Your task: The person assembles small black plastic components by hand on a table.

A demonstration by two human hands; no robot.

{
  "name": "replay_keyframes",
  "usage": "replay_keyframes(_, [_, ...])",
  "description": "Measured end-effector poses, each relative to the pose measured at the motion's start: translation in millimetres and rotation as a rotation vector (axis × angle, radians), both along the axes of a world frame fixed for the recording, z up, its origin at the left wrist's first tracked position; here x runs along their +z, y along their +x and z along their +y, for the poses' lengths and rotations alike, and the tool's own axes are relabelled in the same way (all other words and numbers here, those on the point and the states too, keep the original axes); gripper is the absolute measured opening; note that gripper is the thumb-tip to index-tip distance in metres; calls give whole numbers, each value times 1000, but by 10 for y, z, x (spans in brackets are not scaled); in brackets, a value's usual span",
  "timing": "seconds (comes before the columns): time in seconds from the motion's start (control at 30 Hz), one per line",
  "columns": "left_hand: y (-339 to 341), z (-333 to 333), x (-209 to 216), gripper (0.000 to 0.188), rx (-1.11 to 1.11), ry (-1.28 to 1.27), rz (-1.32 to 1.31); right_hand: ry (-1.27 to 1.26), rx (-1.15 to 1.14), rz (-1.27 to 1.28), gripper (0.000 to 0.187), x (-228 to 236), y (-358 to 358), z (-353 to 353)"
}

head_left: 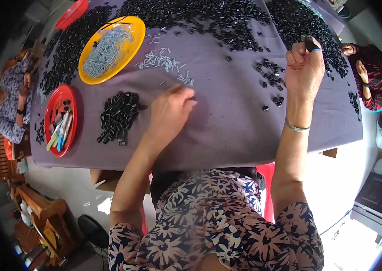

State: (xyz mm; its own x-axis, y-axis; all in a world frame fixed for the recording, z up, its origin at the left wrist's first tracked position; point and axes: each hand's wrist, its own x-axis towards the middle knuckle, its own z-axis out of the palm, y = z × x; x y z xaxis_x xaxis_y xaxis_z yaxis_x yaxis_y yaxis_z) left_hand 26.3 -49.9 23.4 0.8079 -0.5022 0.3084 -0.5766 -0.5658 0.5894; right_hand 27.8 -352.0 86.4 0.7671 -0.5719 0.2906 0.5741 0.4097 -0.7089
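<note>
My left hand (171, 110) is over the middle of the table, its fingers curled and pinched together; whatever they may hold is too small to make out. Just beyond its fingertips lie loose small pale pins (185, 80), with a larger scatter of grey-white pins (161, 61) behind. My right hand (305, 67) is raised at the right with its fingers curled in. A black cover with a blue edge (311, 44) sits on the tip of its thumb or a finger. Beside that hand lie loose small black plastic pieces (270, 74). What the right fingers may hold is hidden.
A yellow plate (140, 34) holds many grey pins. On a red plate (77, 108) lie small tools and dark bits. A pile of black pieces (118, 113) lies left. More black pieces (200, 16) spread along the far side. People sit left (10, 104) and right (374, 77).
</note>
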Motion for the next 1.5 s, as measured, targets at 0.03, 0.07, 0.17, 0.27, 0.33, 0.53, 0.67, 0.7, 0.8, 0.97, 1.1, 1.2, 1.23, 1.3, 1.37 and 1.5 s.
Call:
replay_keyframes(0.03, [2, -104, -22, 19, -23, -55, -2, -3, -9, -4, 15, 36, -27, -27])
replay_keyframes(0.07, [5, -199, -39, 19, -26, -53, -5, -49, 6, -21, 15, 66, -50, 2])
replay_keyframes(0.17, [66, -442, -43, 17, -146, -184, 65, -164, 4, 3, 14, 24, -118, 81])
replay_keyframes(0.27, [274, -545, 96, 17, -95, -260, 52, -348, -64, 172, 14, -195, -99, 74])
replay_keyframes(0.33, [557, -607, 157, 21, -67, -295, -39, -367, -61, 325, 13, -375, -109, 28])
replay_keyframes(0.53, [1219, -906, 33, 26, -131, -94, -224, -454, -129, 338, 11, -598, -21, 6])
replay_keyframes(0.67, [1440, -1008, -51, 28, -241, 144, -293, -495, -118, 299, 11, -619, -39, 42])
replay_keyframes(0.7, [1472, -1011, -48, 26, -254, 185, -276, -518, -130, 322, 10, -613, -47, 63])
replay_keyframes(0.8, [1458, -1019, -26, 19, -235, 224, -219, -567, -145, 347, 10, -591, -36, 93])
replay_keyframes(0.97, [1325, -1004, -47, 12, -144, 241, -317, -573, -128, 292, 10, -608, -29, 101])
replay_keyframes(1.1, [1275, -1025, -9, 11, -184, 286, -308, -593, -117, 290, 10, -622, -27, 146])
replay_keyframes(1.2, [1265, -1029, 58, 8, -169, 400, -265, -621, -106, 306, 9, -663, -38, 160])
replay_keyframes(1.23, [1241, -1009, 50, 8, -163, 398, -270, -629, -96, 334, 9, -661, -46, 166])
replay_keyframes(1.3, [1137, -946, 19, 8, -143, 183, -227, -660, -63, 316, 8, -637, -66, 234])
replay_keyframes(1.37, [954, -865, 39, 10, -124, -5, 4, -737, 17, 302, 7, -645, -98, 267])
replay_keyframes(1.5, [413, -582, -95, 11, -107, -546, 417, -763, 260, 254, 7, -599, -198, 488])
